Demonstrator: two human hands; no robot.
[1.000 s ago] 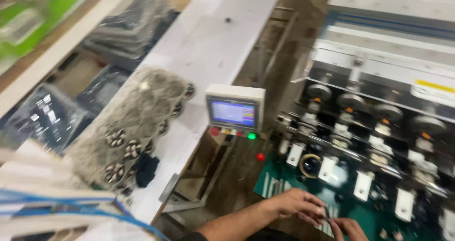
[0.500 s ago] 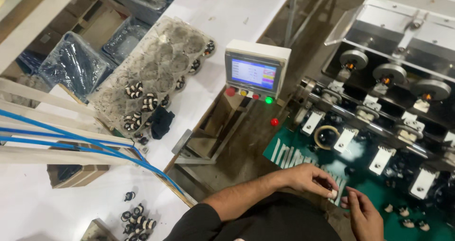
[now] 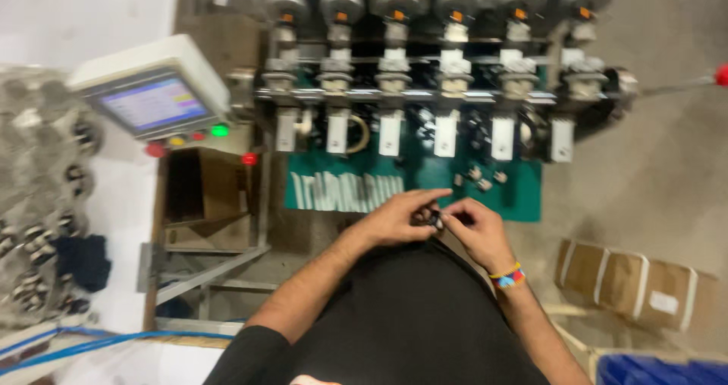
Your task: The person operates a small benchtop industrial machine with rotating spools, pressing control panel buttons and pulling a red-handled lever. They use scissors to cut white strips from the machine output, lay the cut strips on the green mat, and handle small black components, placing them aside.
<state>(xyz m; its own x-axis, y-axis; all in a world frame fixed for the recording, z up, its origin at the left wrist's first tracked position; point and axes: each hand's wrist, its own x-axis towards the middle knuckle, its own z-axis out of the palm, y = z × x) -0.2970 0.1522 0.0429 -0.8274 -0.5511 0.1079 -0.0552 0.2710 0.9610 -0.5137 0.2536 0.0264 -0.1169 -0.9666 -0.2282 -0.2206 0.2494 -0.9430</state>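
Left hand [image 3: 394, 220] and right hand [image 3: 476, 230] meet above the lap, both grips pinched on a small dark part [image 3: 434, 220] held between the fingertips, just in front of the green mat [image 3: 425, 184] below the six-station machine [image 3: 447, 74], control screen [image 3: 148, 101] at left.

Matt green mat [image 3: 523, 195], cardboard boxes [image 3: 633, 283]

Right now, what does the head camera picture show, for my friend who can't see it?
Two hands, left hand and right hand, pinch a small dark part together over a green mat. Behind it stands a machine with a row of round spindles, and a small screen sits to the left.
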